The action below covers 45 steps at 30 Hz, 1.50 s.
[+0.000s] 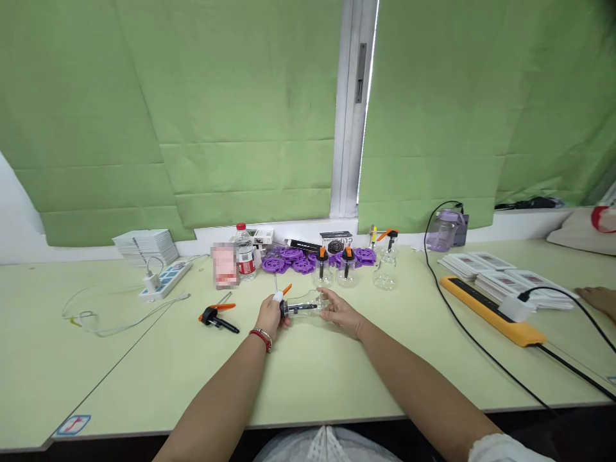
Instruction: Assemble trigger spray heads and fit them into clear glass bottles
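Note:
Near the table's middle, a clear glass bottle [308,304] lies sideways between my two hands, with a black pump inside its neck. My left hand [271,316] is closed round the black cap end, from which an orange lever points up. The fingers of my right hand [341,313] grip the wide base end of the bottle. A loose black pump top [219,319] with an orange lever lies to the left. Behind my hands stand two capped glass bottles [322,274] [346,276], and right of them a glass bottle [385,276] with an orange-levered top at its mouth.
Purple plastic parts [292,260], a red-capped water bottle [245,253] and a black box [336,242] stand at the back. A white power strip [166,280] is left; a yellow power strip [491,310], stacked cards [505,282] and another person's hand [599,299] are right.

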Motion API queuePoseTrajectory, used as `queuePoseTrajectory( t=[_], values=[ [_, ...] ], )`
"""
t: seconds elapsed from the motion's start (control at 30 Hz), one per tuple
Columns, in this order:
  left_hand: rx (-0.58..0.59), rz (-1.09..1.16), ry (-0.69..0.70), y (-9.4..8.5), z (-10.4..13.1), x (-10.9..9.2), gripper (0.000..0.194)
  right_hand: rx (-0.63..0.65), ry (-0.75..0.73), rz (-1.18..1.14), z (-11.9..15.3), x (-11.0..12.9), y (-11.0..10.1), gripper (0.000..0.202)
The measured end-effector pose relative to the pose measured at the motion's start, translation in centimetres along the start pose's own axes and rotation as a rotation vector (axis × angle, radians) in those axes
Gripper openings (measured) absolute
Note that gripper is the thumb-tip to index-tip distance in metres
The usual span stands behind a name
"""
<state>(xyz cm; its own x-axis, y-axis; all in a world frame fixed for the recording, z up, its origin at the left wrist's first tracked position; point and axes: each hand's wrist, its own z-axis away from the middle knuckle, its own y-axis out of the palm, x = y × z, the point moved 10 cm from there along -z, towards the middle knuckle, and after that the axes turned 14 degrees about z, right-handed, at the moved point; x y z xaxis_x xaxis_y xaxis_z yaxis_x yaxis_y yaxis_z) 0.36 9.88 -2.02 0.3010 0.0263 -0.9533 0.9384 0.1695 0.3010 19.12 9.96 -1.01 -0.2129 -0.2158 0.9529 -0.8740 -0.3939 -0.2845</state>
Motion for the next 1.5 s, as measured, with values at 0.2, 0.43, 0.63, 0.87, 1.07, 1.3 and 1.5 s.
queuePoseTrajectory(
  t=[0.2, 0.43, 0.63, 0.87, 1.07, 1.3, 1.5],
  values=[
    [-0.005, -0.053, 0.018, -0.1, -0.1, -0.1, 0.036, -0.01, 0.092, -0.08, -0.6, -0.5, 0.2, 0.054],
    [0.012, -0.155, 0.064, 0.3, 0.0, -0.4, 0.038, 0.05, 0.093, -0.128, -0.6, -0.4, 0.3, 0.041],
    [0.018, -0.212, 0.163, 0.5, 0.2, -1.2, 0.037, 0.067, 0.128, -0.154, -0.5, -0.9, 0.0, 0.043],
    [0.03, -0.223, 0.21, 0.3, 0.1, -2.0, 0.036, 0.021, 0.11, -0.11, -0.2, -0.8, 0.0, 0.059],
    [-0.004, -0.213, 0.19, -0.3, 0.1, -2.1, 0.036, -0.184, -0.177, 0.323, 0.6, 2.9, -0.4, 0.047],
    [0.121, -0.156, 0.313, 1.4, 1.5, -4.6, 0.028, -0.239, -0.185, 0.593, 0.1, 2.8, 0.9, 0.089],
    [-0.153, -0.792, 0.681, -1.3, 2.4, -10.6, 0.022, -0.311, -0.052, 0.836, -1.8, 1.8, 0.7, 0.073]
  ],
)
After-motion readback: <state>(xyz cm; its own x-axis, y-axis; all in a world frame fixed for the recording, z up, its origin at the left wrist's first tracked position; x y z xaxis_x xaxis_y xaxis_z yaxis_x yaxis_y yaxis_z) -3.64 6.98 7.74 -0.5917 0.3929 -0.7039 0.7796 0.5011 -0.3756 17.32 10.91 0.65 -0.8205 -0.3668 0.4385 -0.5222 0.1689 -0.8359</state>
